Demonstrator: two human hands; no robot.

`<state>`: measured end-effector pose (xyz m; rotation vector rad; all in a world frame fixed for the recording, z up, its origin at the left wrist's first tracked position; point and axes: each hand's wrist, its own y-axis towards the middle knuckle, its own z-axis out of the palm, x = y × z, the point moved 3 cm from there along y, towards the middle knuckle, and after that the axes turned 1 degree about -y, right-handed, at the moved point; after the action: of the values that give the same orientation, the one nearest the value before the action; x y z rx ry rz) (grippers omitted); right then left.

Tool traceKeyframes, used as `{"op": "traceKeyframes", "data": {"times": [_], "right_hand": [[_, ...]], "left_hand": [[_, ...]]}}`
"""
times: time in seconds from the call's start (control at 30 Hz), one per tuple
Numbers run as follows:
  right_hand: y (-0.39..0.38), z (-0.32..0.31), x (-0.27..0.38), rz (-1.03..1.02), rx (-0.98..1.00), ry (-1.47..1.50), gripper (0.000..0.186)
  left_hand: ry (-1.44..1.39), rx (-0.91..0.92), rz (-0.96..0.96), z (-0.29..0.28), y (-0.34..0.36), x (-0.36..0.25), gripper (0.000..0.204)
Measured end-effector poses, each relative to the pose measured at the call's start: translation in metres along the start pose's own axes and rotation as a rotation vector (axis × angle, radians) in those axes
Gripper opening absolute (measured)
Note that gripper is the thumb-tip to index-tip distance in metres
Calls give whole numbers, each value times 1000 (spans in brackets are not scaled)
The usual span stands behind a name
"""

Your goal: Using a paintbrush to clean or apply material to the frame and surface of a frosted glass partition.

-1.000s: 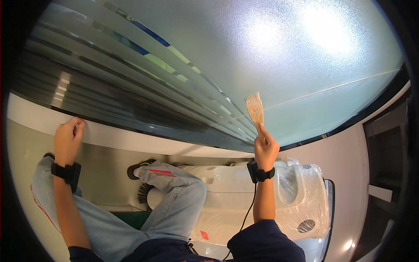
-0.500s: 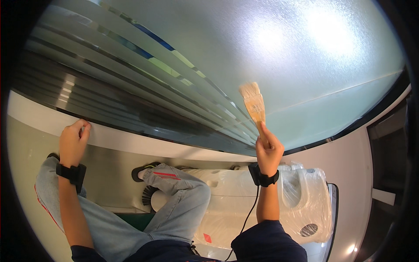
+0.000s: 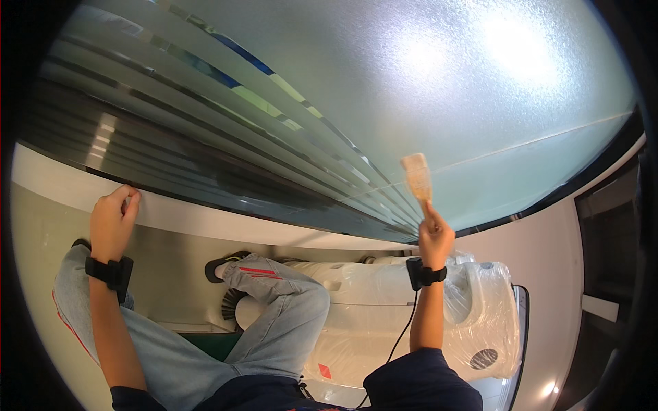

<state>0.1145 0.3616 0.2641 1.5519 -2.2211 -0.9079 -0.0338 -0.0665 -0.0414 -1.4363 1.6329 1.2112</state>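
- Nearest you, your jeans-clad knee (image 3: 288,308) is raised over a plastic-wrapped white fixture (image 3: 425,322), with one shoe (image 3: 223,264) planted by a steel panel (image 3: 164,274).
- Your left hand (image 3: 113,222), black band at the wrist, rests with fingers curled against the white ledge (image 3: 205,219) below the glass; it holds nothing.
- Your right hand (image 3: 435,236) is closed around the handle of a pale brush (image 3: 417,177), held upright.
- The brush's bristles lie against the frosted glass (image 3: 411,82), near a thin seam line.
- Farther left, the glass carries clear horizontal stripes (image 3: 205,109) above a dark frame.
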Motion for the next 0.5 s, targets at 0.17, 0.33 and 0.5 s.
{"op": "traceKeyframes", "data": {"times": [0.17, 0.33, 0.5], "right_hand": [[17, -25, -10, 20, -129, 16, 40], [1, -6, 7, -20, -3, -14, 38], [-12, 11, 20, -67, 78, 52, 38]], "left_hand": [[-33, -4, 5, 1, 1, 1, 16], [2, 5, -5, 1, 1, 1, 14], [0, 8, -9, 1, 0, 2, 15]]}}
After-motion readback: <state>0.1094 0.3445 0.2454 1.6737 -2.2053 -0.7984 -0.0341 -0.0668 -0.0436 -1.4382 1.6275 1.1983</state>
